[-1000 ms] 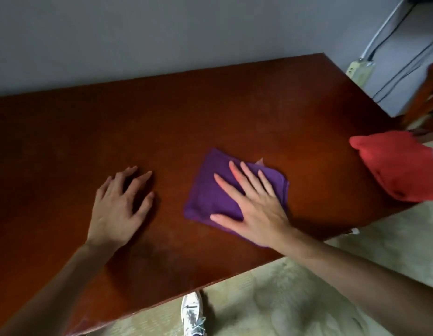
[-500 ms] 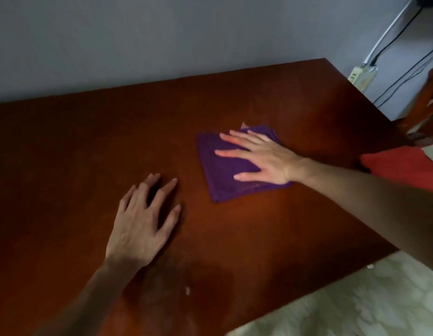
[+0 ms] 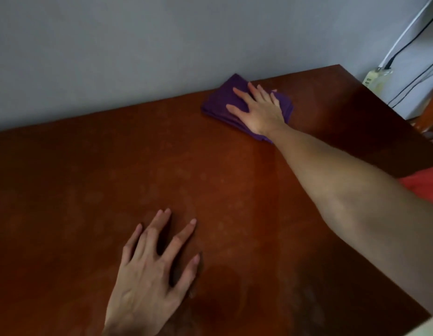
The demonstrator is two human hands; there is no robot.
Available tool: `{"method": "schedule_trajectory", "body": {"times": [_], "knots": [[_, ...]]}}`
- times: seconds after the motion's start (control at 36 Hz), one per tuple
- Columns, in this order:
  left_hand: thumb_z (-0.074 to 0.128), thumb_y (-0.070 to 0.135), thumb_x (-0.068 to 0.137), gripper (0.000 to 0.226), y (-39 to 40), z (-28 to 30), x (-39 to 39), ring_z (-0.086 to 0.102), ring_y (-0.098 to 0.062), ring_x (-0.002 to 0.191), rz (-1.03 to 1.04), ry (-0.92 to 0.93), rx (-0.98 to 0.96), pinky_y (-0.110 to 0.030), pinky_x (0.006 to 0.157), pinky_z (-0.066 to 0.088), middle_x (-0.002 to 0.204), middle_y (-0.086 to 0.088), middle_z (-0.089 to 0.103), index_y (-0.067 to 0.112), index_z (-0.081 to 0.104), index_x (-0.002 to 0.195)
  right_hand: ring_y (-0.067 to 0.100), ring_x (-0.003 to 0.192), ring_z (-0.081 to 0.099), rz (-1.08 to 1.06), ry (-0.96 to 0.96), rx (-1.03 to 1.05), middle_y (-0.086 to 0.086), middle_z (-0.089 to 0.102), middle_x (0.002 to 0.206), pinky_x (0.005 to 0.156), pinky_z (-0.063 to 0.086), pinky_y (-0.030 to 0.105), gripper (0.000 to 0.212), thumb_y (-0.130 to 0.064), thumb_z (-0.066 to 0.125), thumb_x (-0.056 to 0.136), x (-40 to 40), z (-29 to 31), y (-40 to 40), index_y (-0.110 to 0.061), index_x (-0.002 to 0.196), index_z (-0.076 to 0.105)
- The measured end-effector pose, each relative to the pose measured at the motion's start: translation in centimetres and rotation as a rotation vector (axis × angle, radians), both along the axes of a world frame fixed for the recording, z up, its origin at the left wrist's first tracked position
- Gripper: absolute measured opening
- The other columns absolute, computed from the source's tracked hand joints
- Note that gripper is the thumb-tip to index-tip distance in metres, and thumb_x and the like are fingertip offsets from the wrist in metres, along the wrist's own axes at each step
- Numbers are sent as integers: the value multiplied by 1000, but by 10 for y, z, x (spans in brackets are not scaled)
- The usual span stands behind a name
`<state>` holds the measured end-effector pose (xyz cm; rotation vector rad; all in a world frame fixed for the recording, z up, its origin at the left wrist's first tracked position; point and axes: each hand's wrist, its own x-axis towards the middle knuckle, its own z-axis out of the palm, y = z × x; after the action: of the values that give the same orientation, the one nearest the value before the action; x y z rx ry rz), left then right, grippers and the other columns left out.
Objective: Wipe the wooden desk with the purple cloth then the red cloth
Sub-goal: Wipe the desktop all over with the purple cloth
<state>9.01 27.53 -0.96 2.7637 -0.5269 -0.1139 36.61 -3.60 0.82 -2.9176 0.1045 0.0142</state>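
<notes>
Cloths: two, purple cloth (image 3: 221, 103) under flat right hand (image 3: 257, 110), red cloth (image 3: 422, 185) apart; left hand (image 3: 150, 280) flat, empty, on desk (image 3: 89, 178).

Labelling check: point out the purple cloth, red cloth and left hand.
purple cloth (image 3: 219, 103): head view, bare left part beside the fingers.
red cloth (image 3: 426, 184): head view, visible corner at the right edge.
left hand (image 3: 147, 282): head view, back of the hand.

Cloth (image 3: 220, 103) at desk (image 3: 113, 166) back edge — against wall (image 3: 138, 44).
</notes>
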Motion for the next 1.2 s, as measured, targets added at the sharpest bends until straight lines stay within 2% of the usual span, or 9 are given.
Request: {"method": "schedule_trajectory", "body": {"times": [0.17, 0.33, 0.42, 0.5, 0.7, 0.86, 0.97, 1.06, 1.2], "knots": [[30, 69, 97, 61, 3, 4, 0, 10, -7, 154, -3, 16, -8, -27, 124, -5, 162, 0, 27, 51, 27, 154, 21, 160, -6, -103, 40, -1, 1, -2, 174, 127, -5, 48, 80, -82, 17, 95, -47, -6, 20, -41, 164, 9], [28, 69, 96, 62, -1, 9, -4, 9, -7, 152, -8, -5, -29, -26, 121, -5, 162, -3, 29, 47, 33, 153, 22, 160, 1, -62, -55, -15, 2, 7, 174, 128, 0, 48, 77, -80, 19, 95, -158, -17, 23, -42, 162, 17], [28, 68, 95, 61, 0, 10, -6, 20, -18, 153, 15, -5, -15, -36, 122, 9, 160, -4, 32, 46, 38, 152, 24, 159, 11, -8, -125, -13, 3, 17, 172, 127, 8, 50, 81, -80, 17, 90, -227, -25, 21, -41, 161, 26], [27, 68, 95, 61, -2, 12, -6, 29, -27, 149, 61, -1, 21, -49, 118, 22, 159, -6, 34, 46, 38, 151, 26, 157, 22, 52, -198, 8, 5, 27, 169, 125, 17, 52, 76, -76, 29, 94, -298, -29, 13, -37, 159, 36], [22, 65, 98, 63, -26, 12, -29, 45, -36, 131, 142, -37, 140, -58, 109, 33, 150, -10, 38, 38, 38, 153, 17, 160, 6, 237, -119, -29, -4, 11, 173, 127, 13, 50, 74, -79, 28, 98, -412, -24, -45, -43, 162, 20], [32, 57, 98, 58, -104, 12, -43, 49, -30, 128, 85, -101, 28, -48, 106, 33, 146, -6, 46, 33, 47, 148, 13, 159, 0, 578, -64, -48, -9, 6, 173, 127, 9, 50, 72, -79, 34, 97, -373, -16, -99, -48, 161, 20], [33, 54, 99, 59, -147, -1, -41, 44, -26, 138, 102, -111, -45, -43, 113, 28, 147, -6, 48, 27, 46, 149, 10, 159, -3, 787, -1, -73, -13, 2, 173, 129, 5, 46, 69, -75, 39, 98, -307, -8, -127, -50, 159, 21], [30, 52, 102, 58, -156, -3, -37, 40, -23, 143, 144, -124, -48, -42, 117, 24, 147, -4, 47, 25, 43, 151, 9, 159, -2, 811, 8, -73, -14, 3, 173, 128, 8, 49, 67, -72, 39, 99, -246, -4, -137, -49, 159, 23], [30, 54, 103, 53, -154, -3, -37, 26, -18, 152, 81, -82, 27, -39, 124, 13, 155, -4, 40, 39, 38, 153, 11, 159, 2, 694, -8, -52, -13, 8, 173, 129, 7, 47, 70, -79, 25, 95, -160, -4, -147, -51, 158, 24]]}}
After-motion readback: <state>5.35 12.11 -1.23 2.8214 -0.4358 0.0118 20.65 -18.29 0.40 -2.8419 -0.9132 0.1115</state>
